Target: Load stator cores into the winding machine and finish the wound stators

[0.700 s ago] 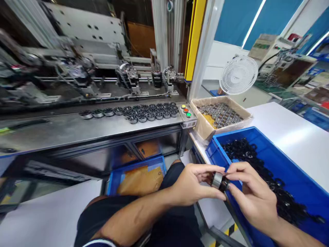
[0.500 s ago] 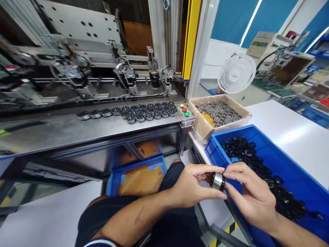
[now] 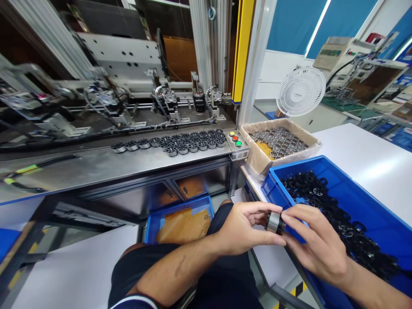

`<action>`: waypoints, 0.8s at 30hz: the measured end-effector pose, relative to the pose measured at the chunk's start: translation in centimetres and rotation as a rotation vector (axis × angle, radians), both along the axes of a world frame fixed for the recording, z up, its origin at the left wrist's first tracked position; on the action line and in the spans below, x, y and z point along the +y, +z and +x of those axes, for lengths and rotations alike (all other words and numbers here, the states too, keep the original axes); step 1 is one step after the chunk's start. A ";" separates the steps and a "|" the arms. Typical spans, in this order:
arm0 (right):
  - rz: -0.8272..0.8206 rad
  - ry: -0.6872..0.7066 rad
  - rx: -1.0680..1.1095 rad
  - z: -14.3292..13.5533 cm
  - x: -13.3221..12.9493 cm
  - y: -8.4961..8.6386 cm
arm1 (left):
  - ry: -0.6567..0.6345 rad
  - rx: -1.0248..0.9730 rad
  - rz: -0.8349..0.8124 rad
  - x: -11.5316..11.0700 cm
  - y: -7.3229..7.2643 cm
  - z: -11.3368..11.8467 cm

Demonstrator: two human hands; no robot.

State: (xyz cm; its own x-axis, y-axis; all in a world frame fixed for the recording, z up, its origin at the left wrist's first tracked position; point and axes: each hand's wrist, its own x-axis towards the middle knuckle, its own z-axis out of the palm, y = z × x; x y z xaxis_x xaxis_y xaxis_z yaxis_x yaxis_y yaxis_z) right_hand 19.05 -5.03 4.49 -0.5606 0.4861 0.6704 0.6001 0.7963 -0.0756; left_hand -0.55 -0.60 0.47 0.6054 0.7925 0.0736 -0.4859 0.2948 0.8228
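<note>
A short metal cylinder with black plastic ends, which looks like a motor stator core (image 3: 274,222), is held above my lap beside the blue bin. My left hand (image 3: 246,229) grips its rim between thumb and fingers from the left. From the right, my right hand (image 3: 313,240) has its fingertips pressed on the black end piece of the same core. The thumb of the right hand is partly hidden behind my left thumb. Under and beyond the right hand, many loose black plastic rings (image 3: 322,193) lie heaped in the blue bin (image 3: 360,182).
Rows of similar cores (image 3: 193,140) stand along the metal bench (image 3: 138,165), near a button box (image 3: 237,146). Pliers (image 3: 28,171) lie at the left. A lined carton (image 3: 257,156) holds grey cores. Behind it is a white fan (image 3: 301,91). Machine fixtures (image 3: 167,103) line the back.
My view has turned slightly left, bringing the pliers fully into sight. The core stays between both hands and has tilted slightly, with the right fingers closer over its end.
</note>
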 end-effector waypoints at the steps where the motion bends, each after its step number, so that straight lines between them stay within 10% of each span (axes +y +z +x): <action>1: 0.015 0.000 -0.008 0.0 0.0 0.1 | -0.001 0.005 -0.008 0.0 0.1 0.0; 11: 0.007 -0.021 -0.055 0.0 -0.3 0.2 | -0.079 0.060 -0.067 0.1 0.0 -0.3; 18: -0.012 -0.072 -0.010 0.1 -0.2 0.0 | -0.064 0.070 0.213 -0.7 -0.2 -0.4; 24: -0.487 -0.122 0.259 0.2 0.9 0.7 | -0.087 0.164 0.507 -1.2 0.2 -1.2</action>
